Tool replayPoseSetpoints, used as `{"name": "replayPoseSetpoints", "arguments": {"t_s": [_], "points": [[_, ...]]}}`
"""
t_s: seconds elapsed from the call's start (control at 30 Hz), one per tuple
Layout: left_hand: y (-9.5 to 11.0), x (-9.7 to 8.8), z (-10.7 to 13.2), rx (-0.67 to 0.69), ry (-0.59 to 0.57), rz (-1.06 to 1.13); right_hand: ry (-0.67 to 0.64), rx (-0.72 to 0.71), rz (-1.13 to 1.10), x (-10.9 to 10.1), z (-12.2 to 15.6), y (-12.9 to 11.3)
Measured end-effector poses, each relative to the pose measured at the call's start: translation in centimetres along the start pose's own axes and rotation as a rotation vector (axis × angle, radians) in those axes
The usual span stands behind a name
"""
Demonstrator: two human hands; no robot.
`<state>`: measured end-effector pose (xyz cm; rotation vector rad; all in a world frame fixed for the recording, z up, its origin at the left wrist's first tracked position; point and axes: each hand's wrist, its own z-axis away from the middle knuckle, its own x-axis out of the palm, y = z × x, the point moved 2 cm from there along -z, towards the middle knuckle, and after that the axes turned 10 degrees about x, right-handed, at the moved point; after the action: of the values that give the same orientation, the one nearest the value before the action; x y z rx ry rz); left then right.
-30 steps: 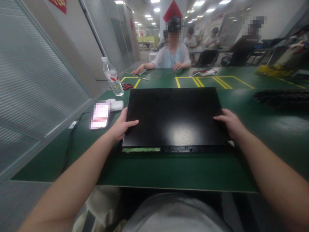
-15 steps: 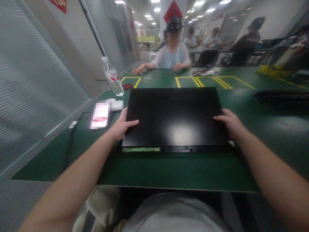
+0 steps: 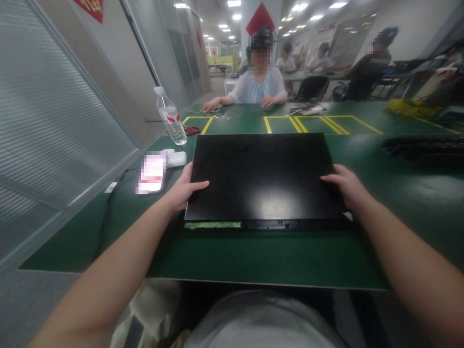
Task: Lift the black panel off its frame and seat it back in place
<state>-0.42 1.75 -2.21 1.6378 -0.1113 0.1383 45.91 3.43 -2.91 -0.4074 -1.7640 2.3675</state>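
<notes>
A large flat black panel (image 3: 263,176) lies on the green table (image 3: 253,256) in front of me, with a green circuit strip (image 3: 212,225) showing along its near edge. My left hand (image 3: 184,188) grips the panel's left edge, thumb on top. My right hand (image 3: 344,186) grips the right edge the same way, fingers wrapped under.
A lit phone (image 3: 151,173) and a white object (image 3: 176,158) lie left of the panel, with a water bottle (image 3: 170,117) and red scissors (image 3: 191,130) behind. A black cable (image 3: 105,217) runs on the left. A dark tray (image 3: 424,145) sits at right. A person (image 3: 259,79) sits opposite.
</notes>
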Motion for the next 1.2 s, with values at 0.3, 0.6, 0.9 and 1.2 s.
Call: {"name": "replayPoseSetpoints", "arguments": {"t_s": [0.3, 0.6, 0.9, 1.2], "points": [[0.05, -0.02, -0.04, -0.020, 0.017, -0.005, 0.010, -0.005, 0.013, 0.09, 0.10, -0.06], [0.31, 0.29, 0.15, -0.028, 0.026, -0.010, -0.006, -0.002, 0.014, 0.21, 0.26, -0.14], [0.43, 0.39, 0.17, -0.043, 0.028, -0.033, 0.002, 0.016, -0.003, 0.20, 0.23, -0.09], [0.16, 0.22, 0.07, -0.025, 0.009, -0.041, 0.007, 0.031, 0.018, 0.19, 0.48, -0.27]]}}
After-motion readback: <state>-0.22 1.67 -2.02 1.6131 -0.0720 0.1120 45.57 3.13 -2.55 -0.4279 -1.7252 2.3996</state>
